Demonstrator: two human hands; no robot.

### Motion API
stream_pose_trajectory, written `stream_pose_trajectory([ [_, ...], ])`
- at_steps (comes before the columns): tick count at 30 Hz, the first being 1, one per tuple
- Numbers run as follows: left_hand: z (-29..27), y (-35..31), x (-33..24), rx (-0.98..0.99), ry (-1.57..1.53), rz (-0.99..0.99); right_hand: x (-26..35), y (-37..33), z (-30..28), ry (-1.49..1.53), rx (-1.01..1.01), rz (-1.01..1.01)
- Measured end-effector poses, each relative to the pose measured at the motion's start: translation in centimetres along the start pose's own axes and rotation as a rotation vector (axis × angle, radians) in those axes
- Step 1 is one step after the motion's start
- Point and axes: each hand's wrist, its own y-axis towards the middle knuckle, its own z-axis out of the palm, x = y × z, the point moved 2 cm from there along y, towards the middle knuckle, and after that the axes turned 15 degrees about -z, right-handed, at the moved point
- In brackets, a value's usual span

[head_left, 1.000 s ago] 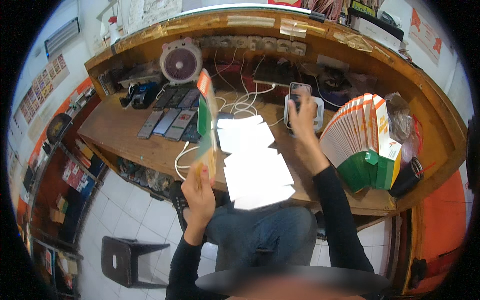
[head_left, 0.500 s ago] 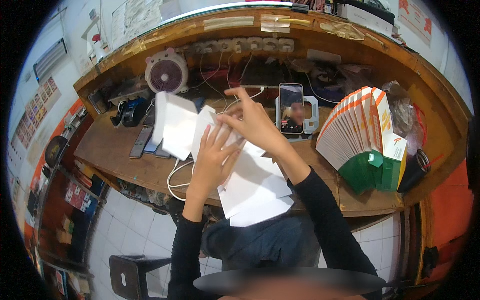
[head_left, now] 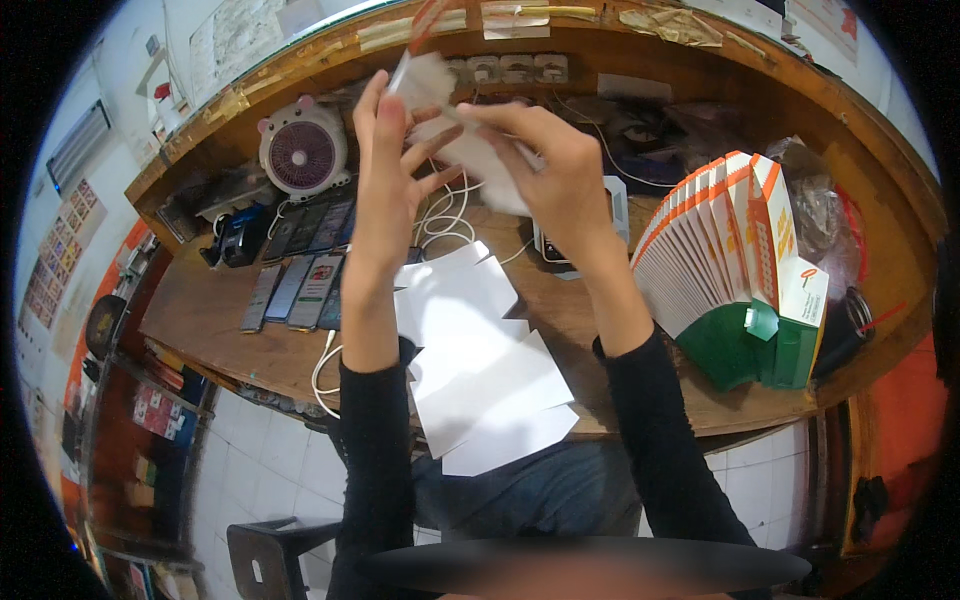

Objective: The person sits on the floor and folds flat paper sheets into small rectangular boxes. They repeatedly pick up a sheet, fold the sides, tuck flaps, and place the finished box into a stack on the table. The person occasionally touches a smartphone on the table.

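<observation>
Above the table, a white cardboard carton blank [head_left: 487, 168], partly folded and blurred by motion, is held up between my two hands. An orange-printed face shows at its upper end. My left hand [head_left: 388, 170] grips its left side, fingers pointing right across it. My right hand [head_left: 560, 165] pinches the other side from the right, with some fingertips hidden by the card. Below my wrists, a loose stack of flat white carton blanks [head_left: 490, 370] lies on the table and overhangs its front edge toward my lap.
A fan of folded orange-and-white cartons with green ends [head_left: 725, 250] stands at the right. Several phones [head_left: 290, 285] lie at the left, near a pink-and-white fan [head_left: 302, 155]. White cables [head_left: 450, 220] run behind the stack. A phone stand [head_left: 612, 210] is partly hidden behind my right wrist.
Both hands have risen away from me with a carton blank, off the stack. The white blank's folded panels at the left have moved up, uncovering the phones there.
</observation>
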Motion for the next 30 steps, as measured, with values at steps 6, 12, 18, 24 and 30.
stream_pose_trajectory([
  [6, -0.7, 1.2, -2.8, -0.542, 0.581, 0.149, 0.6, 0.6, 0.9, 0.196, 0.154, -0.137],
  [12, -6.2, -1.0, -5.8, -0.946, 1.185, 0.662, -6.5, -3.4, -3.5, 0.067, 0.654, 0.743],
  [18, -8.2, -2.6, -5.2, -1.109, 0.502, 0.549, -11.9, -8.8, -4.8, -0.202, 0.882, 0.791],
  [24, -7.5, -2.1, -6.1, -0.939, 0.487, 0.492, -11.8, -7.5, -4.7, -0.493, 0.563, 0.646],
  [30, -5.9, -4.7, -0.5, -1.044, 0.890, 0.703, -3.7, -1.2, 0.0, 0.021, 0.001, 0.076],
])
